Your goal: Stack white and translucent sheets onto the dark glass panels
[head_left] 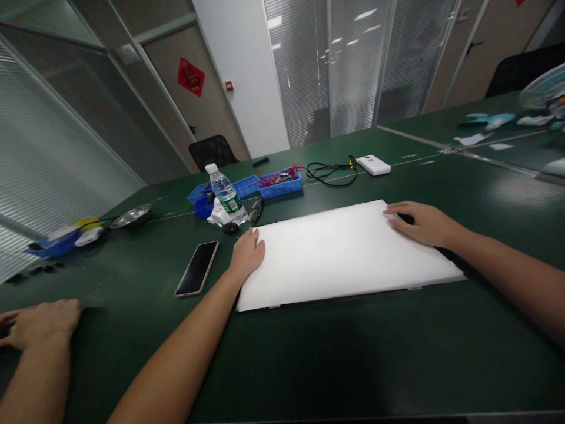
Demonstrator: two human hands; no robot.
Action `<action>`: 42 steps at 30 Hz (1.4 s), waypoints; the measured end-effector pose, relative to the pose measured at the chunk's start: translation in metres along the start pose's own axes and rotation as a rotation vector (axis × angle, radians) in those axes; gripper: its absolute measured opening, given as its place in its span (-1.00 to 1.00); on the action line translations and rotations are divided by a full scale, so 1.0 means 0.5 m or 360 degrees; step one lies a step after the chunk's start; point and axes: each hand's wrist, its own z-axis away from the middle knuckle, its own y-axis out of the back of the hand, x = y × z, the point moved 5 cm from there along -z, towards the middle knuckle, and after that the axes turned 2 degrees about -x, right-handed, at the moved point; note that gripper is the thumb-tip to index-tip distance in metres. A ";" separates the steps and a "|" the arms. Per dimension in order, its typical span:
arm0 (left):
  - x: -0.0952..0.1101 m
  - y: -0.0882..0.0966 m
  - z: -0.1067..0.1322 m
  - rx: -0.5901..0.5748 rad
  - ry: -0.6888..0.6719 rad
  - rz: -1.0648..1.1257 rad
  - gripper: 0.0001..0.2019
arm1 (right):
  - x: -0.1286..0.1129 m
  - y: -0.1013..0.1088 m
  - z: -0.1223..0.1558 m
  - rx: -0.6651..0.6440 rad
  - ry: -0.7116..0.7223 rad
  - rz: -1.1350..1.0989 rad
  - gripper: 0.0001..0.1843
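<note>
A white rectangular panel (pixel 326 253) lies flat on the green table, with small clips along its near edge. My left hand (pixel 248 253) holds its left edge near the far corner, fingers closed together there and thumb on the white face. At the far right corner, my right hand (pixel 417 222) grips the panel, with the thumb on top and the fingers along the edge. A dark gap shows between that thumb and the fingers. Just left of my left arm lies a smartphone (pixel 197 268) with a dark screen.
Another person's hand (pixel 42 323) rests at the far left. Behind the panel stand a water bottle (pixel 227 194), blue trays (pixel 279 187) with red wires, a black cable (pixel 331 175) and a white device (pixel 373 165). A metal dish (pixel 131 217) sits at left.
</note>
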 end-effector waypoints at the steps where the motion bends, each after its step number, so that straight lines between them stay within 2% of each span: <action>1: 0.000 0.000 0.000 0.0005 0.0000 0.0002 -0.44 | -0.001 0.000 0.001 -0.0006 0.0021 -0.0001 -0.34; 10: -0.003 -0.003 -0.001 0.0026 -0.0002 0.0002 -0.44 | -0.018 -0.007 0.001 0.0000 0.0180 -0.0090 -0.42; 12: -0.003 -0.002 -0.001 0.0015 -0.0006 -0.0007 -0.44 | -0.019 -0.004 0.000 -0.0027 0.0067 0.0024 -0.42; 14: -0.001 -0.001 -0.001 0.0006 -0.0010 -0.0015 -0.43 | -0.013 0.007 0.002 -0.0017 -0.0162 0.0167 -0.39; 16: 0.001 0.000 -0.001 0.0000 -0.0015 -0.0023 -0.43 | -0.005 0.025 0.008 0.0045 -0.0414 0.0269 -0.36; 19: 0.004 0.002 0.001 -0.0002 -0.0021 -0.0035 -0.44 | -0.002 0.043 0.018 0.0123 -0.0657 0.0330 -0.33; 25: 0.007 0.005 0.003 -0.0003 -0.0013 -0.0039 -0.44 | -0.020 0.035 0.021 0.0135 -0.0739 0.0198 -0.39; 29: 0.006 0.007 0.004 0.0009 -0.0008 -0.0029 -0.45 | -0.011 0.034 0.022 0.0244 -0.0815 -0.0088 -0.46; 33: 0.006 0.007 0.003 0.0021 -0.0011 -0.0004 -0.46 | 0.022 0.027 0.026 0.0432 -0.0987 -0.0594 -0.58; 38: 0.004 0.006 0.002 0.0032 -0.0014 0.0047 -0.46 | 0.050 0.013 0.026 0.0651 -0.1091 -0.1405 -0.53; 42: 0.000 0.005 0.001 0.0032 0.0005 0.0086 -0.47 | 0.044 0.018 0.030 0.0686 -0.1015 -0.1886 -0.47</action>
